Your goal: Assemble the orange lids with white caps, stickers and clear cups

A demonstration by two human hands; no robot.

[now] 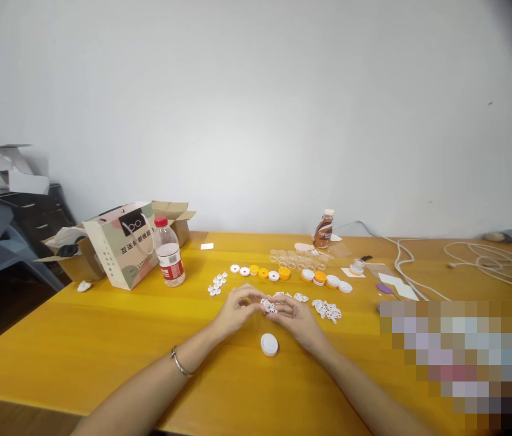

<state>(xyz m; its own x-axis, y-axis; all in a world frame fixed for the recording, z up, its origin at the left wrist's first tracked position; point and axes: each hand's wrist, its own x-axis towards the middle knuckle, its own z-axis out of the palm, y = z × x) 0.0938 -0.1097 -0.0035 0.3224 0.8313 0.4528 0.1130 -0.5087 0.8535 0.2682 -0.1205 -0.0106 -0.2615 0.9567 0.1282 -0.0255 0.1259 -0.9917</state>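
My left hand point(241, 306) and my right hand point(295, 318) meet over the middle of the table, fingers closed around a small white openwork plastic piece point(268, 306). Its exact kind is too small to make out. Just in front of them on the table sits a round white cap-like case point(269, 344). Close beyond my right hand lies a pile of flat white openwork pieces point(327, 310), and a few more point(301, 297) are partly hidden behind its fingers. Several small white knob-like parts point(217, 283) are spread past my left hand.
Behind the hands runs a row of white and orange discs point(263, 273), with stacked round cases point(319, 278) to its right. Clear plastic rings point(299, 260) stand farther back. A red-capped bottle point(169, 254), a gift bag point(123, 248), a brown bottle point(323, 230) and white cables point(405, 260) surround these.
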